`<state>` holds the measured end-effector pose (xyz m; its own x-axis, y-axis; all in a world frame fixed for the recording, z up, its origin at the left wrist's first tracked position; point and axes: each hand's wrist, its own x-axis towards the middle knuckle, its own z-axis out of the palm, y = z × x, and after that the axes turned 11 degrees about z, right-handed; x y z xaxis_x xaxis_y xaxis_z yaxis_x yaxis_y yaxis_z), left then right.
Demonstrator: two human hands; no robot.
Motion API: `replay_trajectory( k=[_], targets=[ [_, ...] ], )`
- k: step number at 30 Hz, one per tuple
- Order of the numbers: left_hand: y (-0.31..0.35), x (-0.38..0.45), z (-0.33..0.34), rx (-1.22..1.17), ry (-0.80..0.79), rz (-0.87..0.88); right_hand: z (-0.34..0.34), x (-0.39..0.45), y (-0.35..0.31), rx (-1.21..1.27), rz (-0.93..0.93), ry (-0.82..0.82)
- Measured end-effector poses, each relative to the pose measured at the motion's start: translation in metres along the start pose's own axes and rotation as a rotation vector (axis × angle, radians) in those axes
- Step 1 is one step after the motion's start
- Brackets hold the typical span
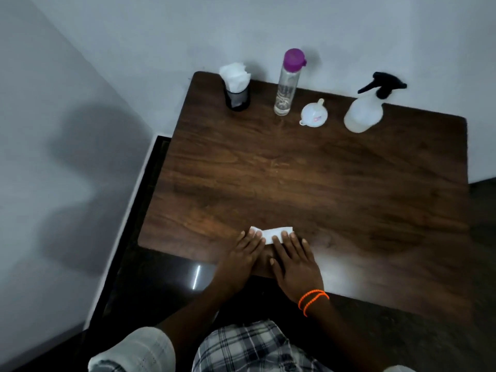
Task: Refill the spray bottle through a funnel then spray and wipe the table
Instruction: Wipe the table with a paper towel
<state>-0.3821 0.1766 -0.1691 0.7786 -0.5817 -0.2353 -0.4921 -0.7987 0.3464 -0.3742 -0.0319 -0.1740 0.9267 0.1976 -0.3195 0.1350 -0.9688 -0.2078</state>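
Head camera view, looking down on a dark brown wood-grain table (308, 170) with rounded corners, set against a pale grey wall. Near the front edge, both of the person's hands lie flat, fingers extended, neither grip closed around anything: the left hand (243, 257) and the right hand (294, 261) press side by side on a small folded white paper tissue (271, 233), fingertips resting on it. The right wrist wears a double orange beaded bracelet (312, 300). Along the far edge, well apart from the hands, stand a dark cup stuffed with white tissues (236, 85), a tall clear cylindrical water bottle with a purple cap (287, 83), a small white plastic funnel lying on its side (314, 114), and a translucent white plastic spray bottle with a black trigger head (366, 108), its head fitted on. The step appears to be wiping. To do it well, keep the palms low and pressure even, sweep in overlapping passes along the grain, and refold the thin tissue once it is damp, since soft paper may tear or shed on the smooth, slightly glossy surface.
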Motion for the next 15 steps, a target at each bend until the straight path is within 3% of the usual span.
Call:
replay_trajectory(
  k=[6,10,15],
  targets=[
    [0.042,0.064,0.005,0.178,-0.200,0.180,-0.010,-0.033,0.055,-0.024,0.243,0.022],
    [0.065,0.116,-0.001,0.258,-0.209,0.294,-0.022,-0.037,0.089,-0.052,0.371,0.041],
    [0.070,0.163,-0.016,0.279,-0.192,0.265,-0.037,-0.011,0.109,-0.050,0.445,0.044]
  ],
)
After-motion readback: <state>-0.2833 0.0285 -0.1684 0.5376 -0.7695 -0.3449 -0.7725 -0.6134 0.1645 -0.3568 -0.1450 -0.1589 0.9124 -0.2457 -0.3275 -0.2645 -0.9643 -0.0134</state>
